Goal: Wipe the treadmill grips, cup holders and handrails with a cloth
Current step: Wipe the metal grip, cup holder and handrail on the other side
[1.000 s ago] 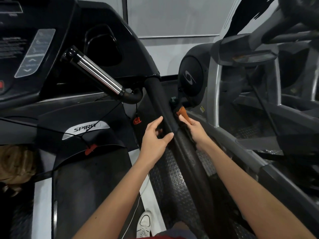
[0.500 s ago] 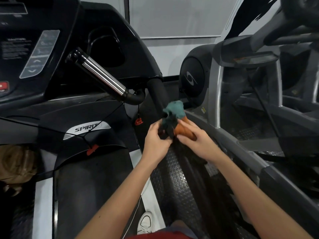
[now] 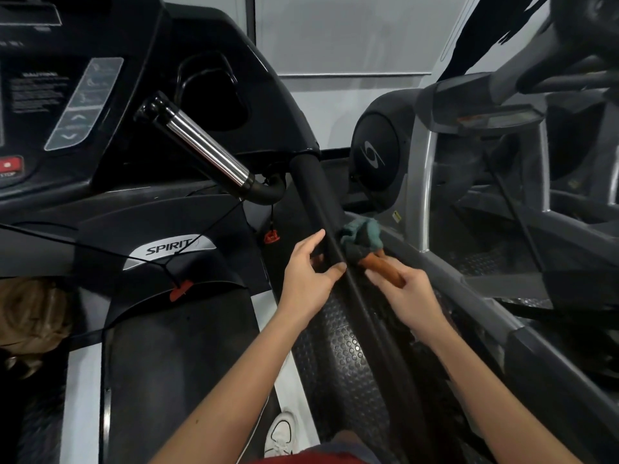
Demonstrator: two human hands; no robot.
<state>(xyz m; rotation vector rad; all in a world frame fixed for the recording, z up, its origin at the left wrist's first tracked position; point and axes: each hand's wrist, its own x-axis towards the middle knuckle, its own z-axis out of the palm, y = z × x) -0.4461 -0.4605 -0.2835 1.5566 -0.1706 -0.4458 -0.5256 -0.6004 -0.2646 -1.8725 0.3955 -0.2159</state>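
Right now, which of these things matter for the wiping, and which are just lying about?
In the job: cloth, held by the right hand; handrail, touched by the left hand; chrome grip; cup holder.
Just there: red safety clip; white shoe; neighbouring machine.

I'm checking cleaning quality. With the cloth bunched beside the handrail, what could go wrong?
The cloth is wadded in the right hand beside the handrail, so its top and left side may get missed. The left hand rests on the rail, possibly covering an unwiped patch. The red clip dangles nearby and could snag.
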